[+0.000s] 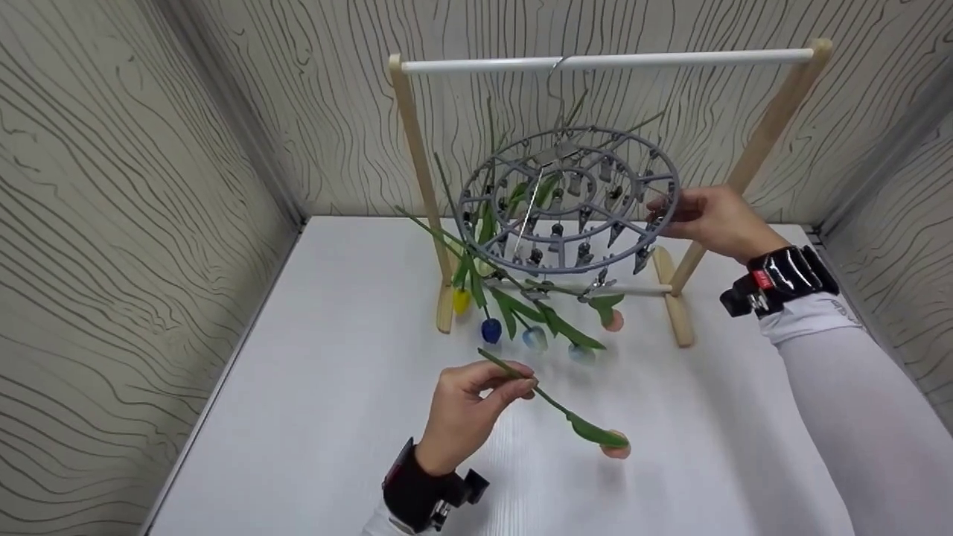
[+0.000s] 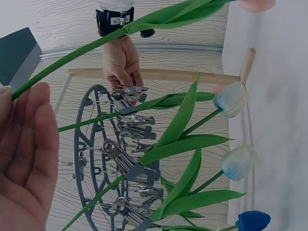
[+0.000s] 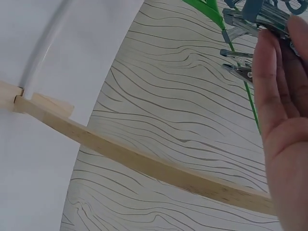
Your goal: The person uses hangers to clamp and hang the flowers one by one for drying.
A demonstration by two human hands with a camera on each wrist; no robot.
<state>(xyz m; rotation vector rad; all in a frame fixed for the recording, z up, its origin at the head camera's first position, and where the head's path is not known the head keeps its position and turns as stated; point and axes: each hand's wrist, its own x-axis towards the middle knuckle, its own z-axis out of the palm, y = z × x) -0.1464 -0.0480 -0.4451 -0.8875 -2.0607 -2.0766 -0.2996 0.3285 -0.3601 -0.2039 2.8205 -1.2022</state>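
Note:
My left hand [image 1: 465, 409] pinches the green stem of a pale pink artificial tulip [image 1: 588, 430] between thumb and fingers. Its bloom points down to the right, above the white table. At the right side of a round grey clip hanger [image 1: 562, 269], my right hand [image 1: 718, 219] pinches a metal clip [image 3: 264, 17] that hangs from the rim. Several tulips hang bloom-down from other clips: a yellow one [image 1: 461, 300], a dark blue one [image 1: 490, 330], pale blue-white ones [image 2: 239, 162] and a pink one [image 1: 613, 321]. Fingers partly cover the clip in my right hand.
A wooden stand with a white top rod [image 1: 484, 65] carries the hanger by its hook. Its right post [image 1: 778, 126] stands just behind my right hand. Wood-patterned walls [image 1: 335, 112] enclose the white table [image 1: 313, 372] at the back and sides.

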